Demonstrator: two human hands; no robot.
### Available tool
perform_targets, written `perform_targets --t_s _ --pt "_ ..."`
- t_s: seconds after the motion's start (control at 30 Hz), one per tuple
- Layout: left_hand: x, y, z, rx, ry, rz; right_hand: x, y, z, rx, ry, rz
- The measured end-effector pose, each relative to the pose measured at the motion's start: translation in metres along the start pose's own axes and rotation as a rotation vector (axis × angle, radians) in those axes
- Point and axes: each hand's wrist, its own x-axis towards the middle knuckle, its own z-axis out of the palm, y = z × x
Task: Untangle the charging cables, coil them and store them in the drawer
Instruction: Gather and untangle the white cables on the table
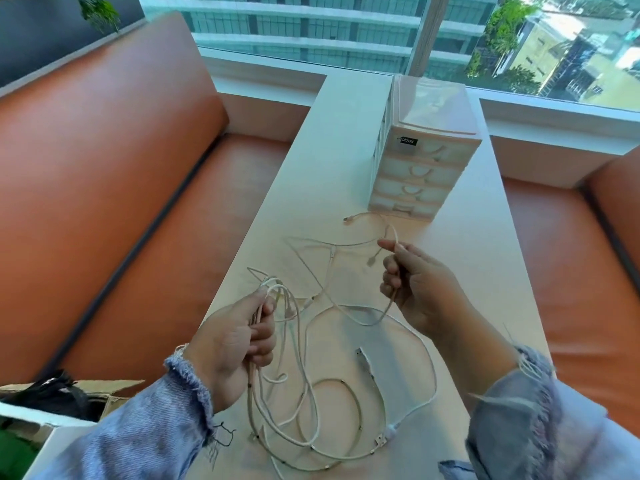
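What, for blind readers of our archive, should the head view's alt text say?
A person's hands hold tangled white charging cables over a pale table: the left hand grips a bunch, the right hand pinches one. A small drawer unit stands beyond, between orange benches.

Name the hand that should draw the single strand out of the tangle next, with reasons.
Right, probably. The right hand pinches one cable strand clear of the rest; the left hand grips the bunched cables and can anchor them.

Both sleeved arms reach forward, left hand [235, 337] and right hand [419, 289] each curled round cables [363, 358]
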Motion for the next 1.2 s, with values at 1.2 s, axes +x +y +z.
perform_targets --t_s 1.2 --pt "-0.111 0.040 0.066 -0.208 -0.408 0.337 -0.190 0.006 0.031 -1.025 -0.512 -0.405"
